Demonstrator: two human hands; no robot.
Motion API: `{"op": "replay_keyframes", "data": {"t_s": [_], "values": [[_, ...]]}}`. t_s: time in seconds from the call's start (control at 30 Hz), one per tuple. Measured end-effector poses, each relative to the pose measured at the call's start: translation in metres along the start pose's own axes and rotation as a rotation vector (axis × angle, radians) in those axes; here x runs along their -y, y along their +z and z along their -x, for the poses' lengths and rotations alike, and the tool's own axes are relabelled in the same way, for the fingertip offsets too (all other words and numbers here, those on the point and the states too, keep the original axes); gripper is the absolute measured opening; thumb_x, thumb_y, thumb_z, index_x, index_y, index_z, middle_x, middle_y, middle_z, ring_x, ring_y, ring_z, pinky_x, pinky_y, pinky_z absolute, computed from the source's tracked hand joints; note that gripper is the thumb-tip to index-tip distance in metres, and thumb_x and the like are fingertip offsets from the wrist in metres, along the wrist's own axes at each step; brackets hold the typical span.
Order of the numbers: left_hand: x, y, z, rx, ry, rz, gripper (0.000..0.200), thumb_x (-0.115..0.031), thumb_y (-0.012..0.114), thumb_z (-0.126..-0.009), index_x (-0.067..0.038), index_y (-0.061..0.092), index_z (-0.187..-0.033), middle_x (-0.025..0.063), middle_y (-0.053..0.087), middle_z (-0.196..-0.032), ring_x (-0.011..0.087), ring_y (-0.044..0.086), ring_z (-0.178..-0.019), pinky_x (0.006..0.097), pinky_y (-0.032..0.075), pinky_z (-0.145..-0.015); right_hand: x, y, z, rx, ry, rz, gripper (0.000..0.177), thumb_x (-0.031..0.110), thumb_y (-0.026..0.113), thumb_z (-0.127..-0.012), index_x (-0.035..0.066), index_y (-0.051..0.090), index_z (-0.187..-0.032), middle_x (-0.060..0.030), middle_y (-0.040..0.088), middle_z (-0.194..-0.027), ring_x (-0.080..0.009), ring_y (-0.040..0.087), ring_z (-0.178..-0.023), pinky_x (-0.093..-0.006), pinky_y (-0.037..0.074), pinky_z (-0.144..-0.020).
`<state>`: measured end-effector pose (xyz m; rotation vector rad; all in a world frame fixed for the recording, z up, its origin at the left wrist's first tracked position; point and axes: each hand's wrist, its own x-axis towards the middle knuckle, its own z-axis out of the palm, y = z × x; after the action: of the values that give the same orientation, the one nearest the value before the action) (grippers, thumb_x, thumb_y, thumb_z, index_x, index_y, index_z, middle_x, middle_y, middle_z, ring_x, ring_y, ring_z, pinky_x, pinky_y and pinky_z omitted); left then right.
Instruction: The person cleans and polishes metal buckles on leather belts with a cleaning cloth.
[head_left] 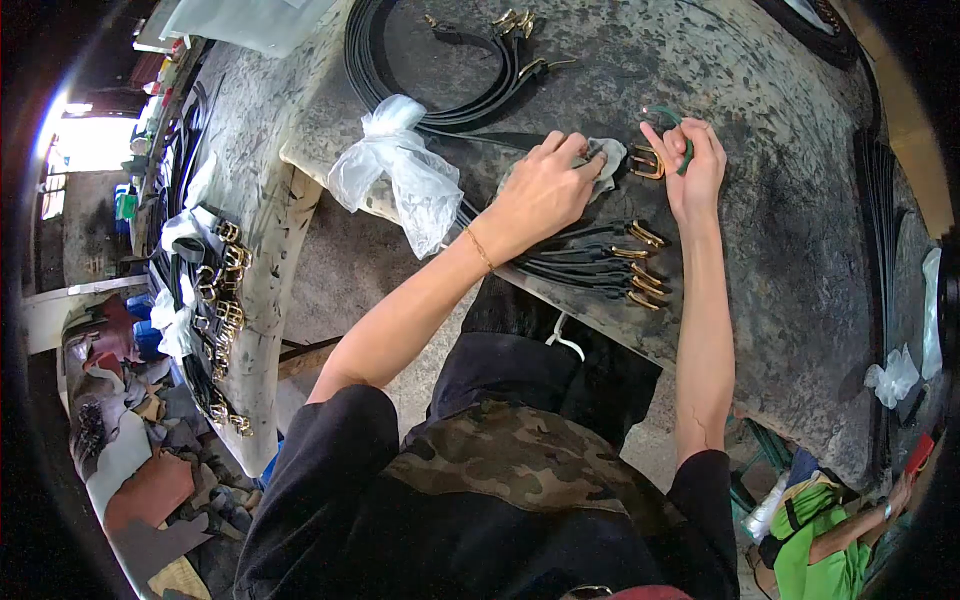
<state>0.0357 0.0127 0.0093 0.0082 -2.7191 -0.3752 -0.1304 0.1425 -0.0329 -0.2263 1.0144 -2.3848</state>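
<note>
My left hand is closed over a crumpled pale rag, pressed on a dark belt at the worktable. The belt's gold buckle sticks out between my two hands. Just right of the buckle, my right hand grips a thin green tool with a small pinkish tip; its exact kind is unclear. Nearer my body, several black belts lie side by side, their gold buckles pointing right. Clear plastic wrap is knotted around belts left of my left hand.
Coiled black belts with gold buckles lie at the back of the stained worktable. More buckled belts hang over the left table. Long black straps run along the right edge. A person in green is at lower right. Leather scraps pile at lower left.
</note>
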Motion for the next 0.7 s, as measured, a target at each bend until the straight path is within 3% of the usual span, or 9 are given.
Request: {"op": "replay_keyframes", "data": {"t_s": [0.2,0.3,0.4,0.43,0.53,0.7], "values": [[0.003,-0.008,-0.003,0.077,0.048,-0.043,0.024,-0.011,0.068,-0.076,-0.002,0.068,-0.098,0.0104,0.058,-0.103,0.0266,0.056,-0.096,0.0347,0.05,-0.081,0.001,0.004,0.002,-0.021,-0.007,0.022,0.007,0.001,0.047,-0.092,-0.003,0.05,-0.087,-0.0028,0.039,-0.063,-0.0094,0.035,-0.053,-0.0563,0.046,-0.101],[0.009,-0.013,-0.005,-0.024,0.211,-0.028,0.02,-0.009,0.067,-0.074,0.0,0.066,-0.092,0.0107,0.059,-0.108,0.0281,0.056,-0.1,0.0352,0.05,-0.083,0.003,0.004,0.002,-0.03,0.016,0.011,0.005,0.0,0.047,-0.091,-0.002,0.049,-0.087,-0.0027,0.038,-0.063,-0.0098,0.036,-0.052,-0.0558,0.046,-0.1],[0.011,-0.005,-0.001,-0.053,0.039,0.176,0.017,-0.008,0.066,-0.071,0.003,0.065,-0.084,0.0143,0.062,-0.103,0.0309,0.058,-0.098,0.0382,0.049,-0.085,0.004,0.006,0.003,-0.052,0.033,-0.013,0.004,0.0,0.047,-0.091,-0.002,0.048,-0.088,-0.0029,0.039,-0.063,-0.0097,0.036,-0.052,-0.0559,0.046,-0.101],[0.013,-0.005,-0.002,-0.052,0.029,0.189,0.027,-0.008,0.066,-0.072,0.003,0.062,-0.097,0.0154,0.062,-0.098,0.0321,0.058,-0.094,0.0395,0.048,-0.084,0.004,0.006,0.003,-0.049,0.028,-0.004,0.003,0.001,0.047,-0.091,-0.002,0.048,-0.089,-0.0031,0.039,-0.064,-0.0097,0.036,-0.052,-0.0564,0.045,-0.101],[0.009,-0.01,-0.005,-0.007,-0.099,0.323,0.033,-0.007,0.067,-0.072,0.002,0.058,-0.103,0.0161,0.061,-0.099,0.0336,0.057,-0.091,0.0398,0.049,-0.081,0.003,0.005,0.002,-0.042,0.036,0.001,0.004,0.002,0.048,-0.092,-0.002,0.048,-0.089,-0.0031,0.039,-0.064,-0.0098,0.036,-0.052,-0.057,0.044,-0.102],[0.012,0.0,-0.01,0.054,-0.074,0.241,0.045,-0.009,0.065,-0.073,0.0,0.057,-0.116,0.0164,0.059,-0.099,0.0333,0.054,-0.094,0.0407,0.047,-0.085,0.004,0.007,0.005,-0.035,0.027,0.033,0.006,0.003,0.049,-0.093,-0.002,0.049,-0.09,-0.0028,0.039,-0.064,-0.0093,0.036,-0.053,-0.0569,0.044,-0.102]]}}
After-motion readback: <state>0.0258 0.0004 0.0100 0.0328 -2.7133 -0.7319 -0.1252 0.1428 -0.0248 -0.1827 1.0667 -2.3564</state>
